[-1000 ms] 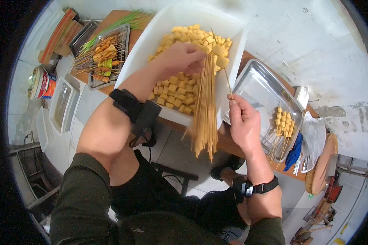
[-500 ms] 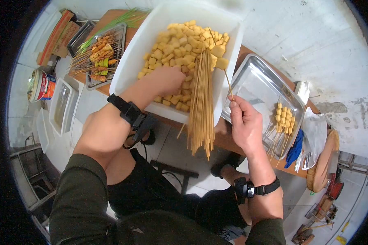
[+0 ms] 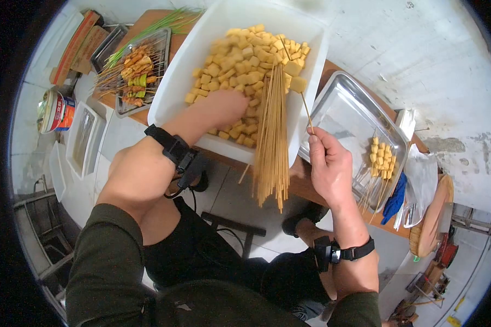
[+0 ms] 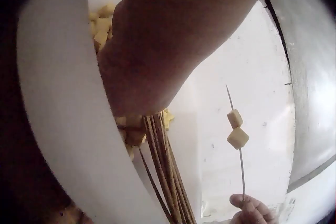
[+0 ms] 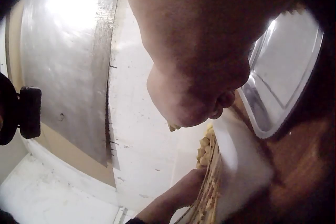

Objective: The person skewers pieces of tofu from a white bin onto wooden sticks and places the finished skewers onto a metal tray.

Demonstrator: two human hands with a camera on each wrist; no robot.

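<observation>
In the head view a white tub (image 3: 172,82) holds many yellow cubes (image 3: 240,71). The left hand (image 3: 229,107) reaches down among them, its fingertips hidden, so what it touches cannot be told. Over the tub's near edge leans a thick bundle of thin sticks (image 3: 271,141). The right hand (image 3: 330,163) pinches the lower end of one skewer (image 3: 306,109) between thumb and fingers; two yellow pieces (image 3: 298,84) are threaded on it below its bare tip. That skewer with its two pieces (image 4: 238,138) also shows in the left wrist view, above the right hand (image 4: 252,211).
A metal tray (image 3: 338,87) to the right holds several finished-looking skewers of yellow cubes (image 3: 382,157). Another tray (image 3: 126,110) at the left bears browned skewers. Beyond the right tray lie a blue cloth (image 3: 394,200), a clear plastic bag (image 3: 420,169) and a round wooden board (image 3: 418,240).
The left hand has moved from beside the stick bundle's top down and left into the cubes. The right hand keeps its grip on the skewer, almost in place.
</observation>
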